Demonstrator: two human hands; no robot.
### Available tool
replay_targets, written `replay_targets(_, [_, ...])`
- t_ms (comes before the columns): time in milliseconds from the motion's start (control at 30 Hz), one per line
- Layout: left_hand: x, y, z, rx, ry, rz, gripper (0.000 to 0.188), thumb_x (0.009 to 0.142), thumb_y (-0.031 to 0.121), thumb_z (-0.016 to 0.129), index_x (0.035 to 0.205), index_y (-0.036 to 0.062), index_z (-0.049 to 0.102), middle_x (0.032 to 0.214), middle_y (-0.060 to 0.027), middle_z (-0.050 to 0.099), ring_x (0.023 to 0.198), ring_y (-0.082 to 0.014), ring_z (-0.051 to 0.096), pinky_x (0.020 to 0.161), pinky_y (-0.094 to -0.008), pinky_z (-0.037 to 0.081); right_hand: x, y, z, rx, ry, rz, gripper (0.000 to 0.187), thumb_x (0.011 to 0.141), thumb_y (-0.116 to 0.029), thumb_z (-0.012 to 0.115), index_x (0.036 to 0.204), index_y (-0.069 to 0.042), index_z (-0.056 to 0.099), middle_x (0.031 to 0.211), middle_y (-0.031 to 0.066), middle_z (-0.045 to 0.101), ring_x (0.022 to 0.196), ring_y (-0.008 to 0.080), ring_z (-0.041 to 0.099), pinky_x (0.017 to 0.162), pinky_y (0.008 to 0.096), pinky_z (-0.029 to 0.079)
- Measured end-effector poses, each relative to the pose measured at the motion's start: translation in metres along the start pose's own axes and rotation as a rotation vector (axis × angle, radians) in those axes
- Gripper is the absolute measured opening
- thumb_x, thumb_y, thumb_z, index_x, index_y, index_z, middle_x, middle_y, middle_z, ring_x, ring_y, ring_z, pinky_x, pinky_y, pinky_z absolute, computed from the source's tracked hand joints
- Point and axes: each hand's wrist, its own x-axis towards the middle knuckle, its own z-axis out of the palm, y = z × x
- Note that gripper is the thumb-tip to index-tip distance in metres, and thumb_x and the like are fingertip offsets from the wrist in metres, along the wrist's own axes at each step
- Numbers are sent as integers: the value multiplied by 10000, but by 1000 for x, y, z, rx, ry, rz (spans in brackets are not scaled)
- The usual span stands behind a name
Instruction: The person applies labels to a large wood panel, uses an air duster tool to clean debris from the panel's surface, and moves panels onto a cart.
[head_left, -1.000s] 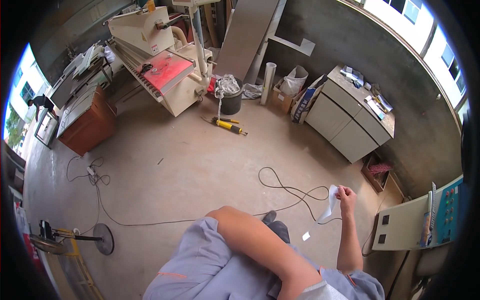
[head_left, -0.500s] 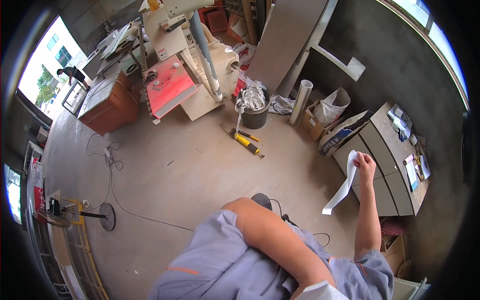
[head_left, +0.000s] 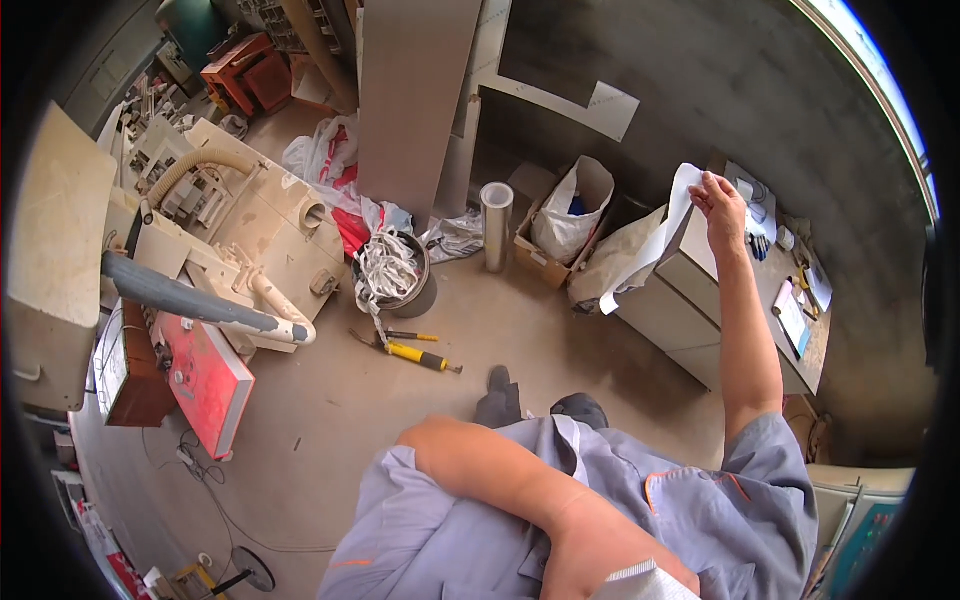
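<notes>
To your right stands the smooth-faced, boxy desk (head_left: 672, 318); before its left end hangs the curling white strip (head_left: 658, 238), probably light, limp and easily creased, best held by an end. Your right hand (head_left: 724, 212) pinches its upper end; your left hand's grip can't be told, out of view.

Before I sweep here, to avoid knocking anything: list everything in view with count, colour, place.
Machine: one, cream, left
Bucket: one, black, right of the machine
Tool: one or two pieces, yellow-black, floor
Panel: one, brown-grey, behind the bucket
Tube: one, grey, upright by the panel
Box: one, brown, beside the tube
Sack: one, white, in the box
Cabinet: one, off-white, right
Clutter: uncounted, mixed, cabinet top
Strip: one, white, upper right
Shirt: one, grey, lower edge
Hands: one in view, right, pinching the strip
</notes>
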Motion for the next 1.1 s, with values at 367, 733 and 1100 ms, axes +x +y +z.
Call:
replay_targets(367, [61,94,-191,-74,211,-102,394,841,363,697,772,-1,560,689,-174,533,596,-364,465,532,-454,361,232,71,29,200,-33,15,176,910,-188,656,974,-24,649,844,53,670,799,153,670,772,276,539])
replay_targets(733, [105,130,-343,31,344,30,306,803,243,728,844,-24,585,778,-216,584,658,-403,512,590,-478,432,338,205,28,-236,-30,146,300,877,-183,666,1083,33,644,952,97,680,803,152,659,759,273,524])
replay_targets(1100, [107,213,-398,9,248,-311,355,820,245,726,993,-38,597,941,-207,615,864,-405,574,763,-455,481,100,304,-41,-857,10,421,408,780,-155,688,1155,-13,615,1145,183,591,844,254,663,812,352,520])
